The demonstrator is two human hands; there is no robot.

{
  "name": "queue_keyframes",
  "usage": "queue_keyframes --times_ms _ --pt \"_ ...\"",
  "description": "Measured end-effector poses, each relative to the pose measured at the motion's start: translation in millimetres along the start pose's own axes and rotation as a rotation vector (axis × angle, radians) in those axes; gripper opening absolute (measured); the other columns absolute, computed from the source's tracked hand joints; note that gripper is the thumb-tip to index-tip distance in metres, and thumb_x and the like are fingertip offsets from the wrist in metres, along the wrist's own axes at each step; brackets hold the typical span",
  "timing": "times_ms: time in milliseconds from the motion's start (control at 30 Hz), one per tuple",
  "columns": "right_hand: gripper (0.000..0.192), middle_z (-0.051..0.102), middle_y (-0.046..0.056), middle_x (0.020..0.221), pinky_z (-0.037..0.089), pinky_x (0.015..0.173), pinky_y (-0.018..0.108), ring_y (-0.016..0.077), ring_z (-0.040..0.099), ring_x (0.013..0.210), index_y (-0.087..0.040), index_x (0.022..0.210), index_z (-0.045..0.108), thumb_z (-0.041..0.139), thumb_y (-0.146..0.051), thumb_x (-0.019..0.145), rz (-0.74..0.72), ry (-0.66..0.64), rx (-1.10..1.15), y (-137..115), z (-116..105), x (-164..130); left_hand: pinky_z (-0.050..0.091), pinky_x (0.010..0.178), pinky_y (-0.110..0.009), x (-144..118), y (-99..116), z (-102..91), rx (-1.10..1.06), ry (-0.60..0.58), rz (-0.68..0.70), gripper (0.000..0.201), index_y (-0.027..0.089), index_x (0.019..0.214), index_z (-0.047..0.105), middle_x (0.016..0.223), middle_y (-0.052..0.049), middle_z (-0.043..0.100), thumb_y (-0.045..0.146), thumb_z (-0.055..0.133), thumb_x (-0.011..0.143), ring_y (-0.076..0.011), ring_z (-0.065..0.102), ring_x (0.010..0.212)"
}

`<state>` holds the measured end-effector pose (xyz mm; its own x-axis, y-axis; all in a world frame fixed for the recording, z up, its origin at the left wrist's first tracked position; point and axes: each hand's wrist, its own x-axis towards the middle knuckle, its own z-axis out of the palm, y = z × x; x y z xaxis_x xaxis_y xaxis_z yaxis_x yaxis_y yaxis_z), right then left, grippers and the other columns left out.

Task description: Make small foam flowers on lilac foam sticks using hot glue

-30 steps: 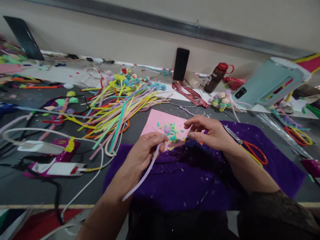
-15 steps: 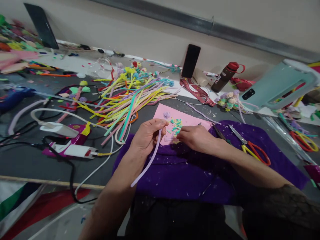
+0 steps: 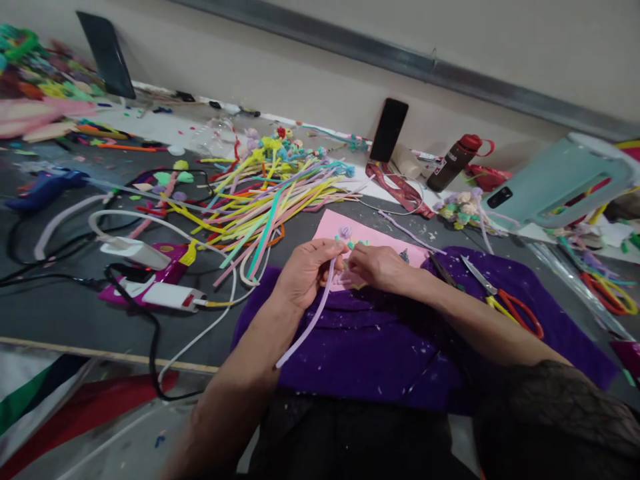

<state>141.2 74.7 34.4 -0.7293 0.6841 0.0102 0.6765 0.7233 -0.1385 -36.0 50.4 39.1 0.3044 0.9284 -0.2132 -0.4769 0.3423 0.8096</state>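
A lilac pipe cleaner [image 3: 311, 331] hangs from my left hand [image 3: 311, 268], whose thumb and fingers are closed on its upper end. A small lilac curled flower [image 3: 345, 233] shows just beyond those fingertips; whether it joins the stem I cannot tell. Close beside them, my right hand [image 3: 383, 268] has its fingers pinched together, and whatever lies between them is hidden. Both hands are over a pink sheet [image 3: 327, 223], where small green cut pieces [image 3: 351, 244] partly show behind the fingers. Under the sheet's near edge spreads a purple cloth [image 3: 345, 357].
Scissors [image 3: 500, 297] and dark-jawed pliers [image 3: 441, 268] lie right on the cloth. A heap of coloured pipe cleaners [image 3: 280, 200] is behind left, near a charger with cables [image 3: 165, 293]. At the back stand a phone [image 3: 389, 130], a bottle [image 3: 453, 163] and a teal container [image 3: 560, 177].
My right hand has moved left from the cut pieces, up to my left hand's fingertips. My left hand still holds the lilac pipe cleaner. The whole view has shifted slightly.
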Motion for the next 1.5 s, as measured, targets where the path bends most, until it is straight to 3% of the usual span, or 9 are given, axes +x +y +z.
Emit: queue_keyframes --times_ms 133,300,400,600,767,967,1367,1500 --pt "0.011 0.058 0.002 0.078 0.039 0.062 0.024 0.0115 0.052 0.068 -0.014 0.088 0.057 0.049 -0.018 0.081 0.148 0.112 0.542 3.0 -10.3 -12.9 0.026 0.036 -0.016 -1.0 -2.7 0.5 0.049 0.007 -0.028 0.013 0.013 0.071 0.064 0.051 0.004 0.053 0.025 0.064 0.067 -0.0024 0.038 0.037" --pt "0.022 0.054 -0.002 0.070 0.039 0.047 0.018 0.0065 0.047 0.053 -0.014 0.096 0.055 0.057 -0.025 0.077 0.337 0.143 1.210 1.5 -18.4 -27.2 0.024 0.035 -0.017 0.4 -9.0 4.8 0.133 -0.009 -0.076 0.014 0.011 0.067 0.062 0.050 0.003 0.052 0.025 0.064 0.067 -0.0025 0.037 0.037" --pt "0.027 0.056 -0.002 0.071 0.040 0.045 0.017 0.0065 0.050 0.053 -0.015 0.099 0.057 0.060 -0.025 0.074 0.375 0.137 1.368 1.3 -19.5 -30.3 0.024 0.035 -0.016 1.9 -11.7 7.7 0.164 -0.015 -0.105 0.015 0.011 0.064 0.060 0.051 0.002 0.052 0.026 0.064 0.067 -0.0027 0.038 0.037" --pt "0.010 0.058 -0.003 0.061 0.041 0.045 0.017 0.0075 0.053 0.052 -0.015 0.080 0.056 0.060 -0.021 0.072 0.373 0.148 1.462 1.4 -16.1 -27.6 0.022 0.035 -0.017 5.7 -15.2 9.2 0.200 0.043 -0.127 0.016 0.012 0.067 0.060 0.049 0.003 0.052 0.027 0.063 0.069 -0.0028 0.036 0.035" --pt "0.006 0.056 -0.004 0.063 0.038 0.043 0.017 0.0074 0.051 0.050 -0.017 0.079 0.053 0.054 -0.020 0.075 0.379 0.158 1.361 2.4 -12.0 -26.4 0.023 0.034 -0.016 6.5 -15.2 9.6 0.174 0.085 -0.125 0.016 0.012 0.070 0.062 0.049 0.003 0.053 0.028 0.064 0.067 -0.0025 0.036 0.035" --pt "0.007 0.060 0.000 0.073 0.040 0.062 0.023 0.0111 0.053 0.067 -0.016 0.082 0.059 0.052 -0.016 0.078 0.296 0.270 0.700 2.5 -4.4 -29.7 0.026 0.035 -0.016 5.3 -10.9 8.7 0.130 0.094 -0.082 0.012 0.013 0.072 0.063 0.052 0.003 0.053 0.024 0.064 0.068 -0.0027 0.040 0.038" --pt "0.021 0.063 0.008 0.093 0.037 0.066 0.024 0.0159 0.057 0.081 -0.016 0.100 0.060 0.044 -0.020 0.087 0.182 0.107 0.180 -3.0 5.9 -19.3 0.031 0.036 -0.015 5.3 -7.3 2.9 0.060 0.099 -0.019 0.011 0.014 0.071 0.064 0.053 0.003 0.054 0.023 0.064 0.066 -0.0034 0.043 0.038" --pt "0.020 0.061 0.007 0.089 0.034 0.059 0.024 0.0157 0.056 0.075 -0.017 0.095 0.060 0.043 -0.023 0.087 0.076 0.032 -0.007 -10.5 8.2 -9.2 0.032 0.036 -0.015 6.0 -7.7 1.1 0.022 0.051 -0.013 0.010 0.014 0.071 0.064 0.052 0.003 0.053 0.022 0.065 0.066 -0.0029 0.042 0.037"
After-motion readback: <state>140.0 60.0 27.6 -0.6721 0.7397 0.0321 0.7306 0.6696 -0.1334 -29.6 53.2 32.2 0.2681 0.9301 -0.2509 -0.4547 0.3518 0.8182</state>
